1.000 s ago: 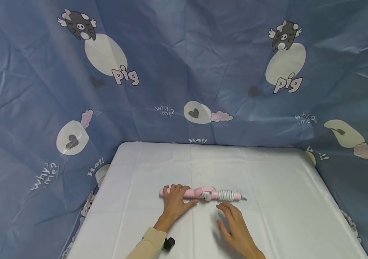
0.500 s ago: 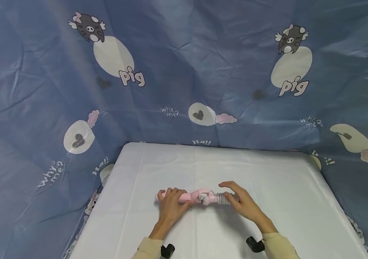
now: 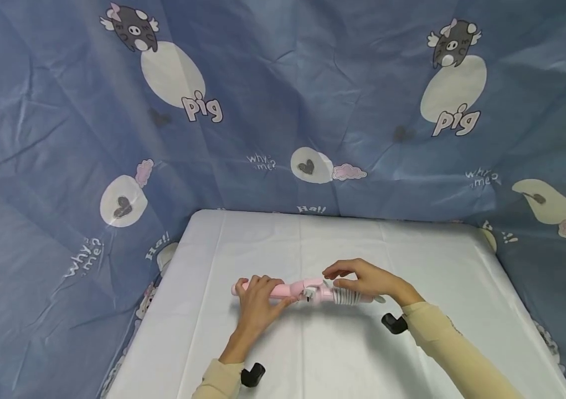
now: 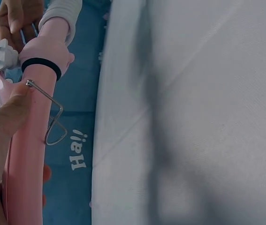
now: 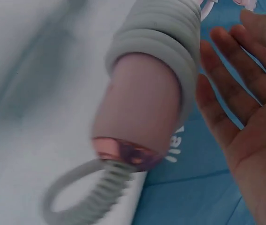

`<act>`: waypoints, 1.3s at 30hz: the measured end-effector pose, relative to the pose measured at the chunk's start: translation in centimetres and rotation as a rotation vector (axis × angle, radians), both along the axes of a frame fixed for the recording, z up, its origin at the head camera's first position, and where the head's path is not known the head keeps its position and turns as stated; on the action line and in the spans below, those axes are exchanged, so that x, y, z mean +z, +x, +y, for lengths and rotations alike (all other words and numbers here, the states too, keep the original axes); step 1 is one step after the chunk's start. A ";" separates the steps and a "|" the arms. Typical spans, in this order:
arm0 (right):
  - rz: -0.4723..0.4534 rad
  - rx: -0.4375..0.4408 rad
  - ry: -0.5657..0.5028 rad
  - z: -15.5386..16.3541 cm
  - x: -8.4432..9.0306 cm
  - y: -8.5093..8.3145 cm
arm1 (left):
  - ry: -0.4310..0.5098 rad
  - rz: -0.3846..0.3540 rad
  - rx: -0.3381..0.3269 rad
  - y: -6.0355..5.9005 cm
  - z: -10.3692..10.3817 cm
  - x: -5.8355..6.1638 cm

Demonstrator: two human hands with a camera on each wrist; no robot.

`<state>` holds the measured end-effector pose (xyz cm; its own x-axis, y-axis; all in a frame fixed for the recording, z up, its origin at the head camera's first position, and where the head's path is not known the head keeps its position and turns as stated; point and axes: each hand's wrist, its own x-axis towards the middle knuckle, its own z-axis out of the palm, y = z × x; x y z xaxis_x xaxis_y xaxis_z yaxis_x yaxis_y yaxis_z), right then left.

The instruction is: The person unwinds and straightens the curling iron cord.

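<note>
A pink curling iron point(image 3: 296, 288) is held raised over the white table, lying roughly crosswise. My left hand point(image 3: 255, 303) grips its barrel, thumb along the near side by the bent wire stand point(image 4: 54, 115). A grey-white cord point(image 3: 345, 296) is wound in several turns round the handle. The white plug point(image 4: 1, 55) with metal prongs sits by the iron's middle. My right hand point(image 3: 369, 278) is over the handle end, its fingers loosely bent near the plug. In the right wrist view that palm faces the coil, fingers spread and apart from the handle point(image 5: 135, 103).
The white tabletop point(image 3: 243, 238) extends around both hands. Behind and beside it hangs a blue cloth point(image 3: 243, 83) printed with pigs. A black wrist-camera mount point(image 3: 253, 375) shows at the left wrist, another mount point(image 3: 394, 323) at the right.
My right hand has come from the near side of the table up over the wound handle and toward the plug. My left hand, still gripping, has lifted the curling iron and shifted slightly left.
</note>
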<state>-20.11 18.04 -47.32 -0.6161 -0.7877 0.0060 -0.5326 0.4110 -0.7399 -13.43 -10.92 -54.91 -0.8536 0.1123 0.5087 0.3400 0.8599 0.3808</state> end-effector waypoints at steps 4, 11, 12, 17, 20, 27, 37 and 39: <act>-0.010 0.075 0.055 -0.7 0.8 -1.2 | 0.002 0.029 -0.024 -0.3 -0.2 0.8; 0.084 0.169 0.150 -2.8 1.4 -2.2 | 0.010 0.038 -0.041 -0.6 -0.2 1.3; 0.101 0.176 0.161 -2.9 1.3 -2.2 | 0.010 0.040 -0.046 -0.5 -0.2 1.3; 0.146 0.194 0.146 -3.1 0.9 -2.3 | 0.001 0.049 -0.064 -0.3 -0.1 1.3; 0.166 0.181 0.141 -2.6 0.6 -2.2 | 0.007 0.059 -0.057 -0.2 -0.4 1.0; 0.132 0.127 0.116 -1.1 0.2 -2.4 | 0.028 0.051 -0.054 -0.1 -1.6 0.6; -0.305 -0.017 -0.157 1.7 -2.1 -2.8 | 0.134 0.113 -0.096 -0.2 -2.7 1.4; -0.400 -0.044 -0.196 2.2 -3.1 -2.6 | 0.142 0.120 -0.103 -0.2 -2.8 1.6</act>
<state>-22.75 20.26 -50.41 -0.6329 -0.7686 -0.0926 -0.1744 0.2581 -0.9502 -13.64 -13.68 -53.30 -0.7737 0.1158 0.6229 0.4737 0.7586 0.4474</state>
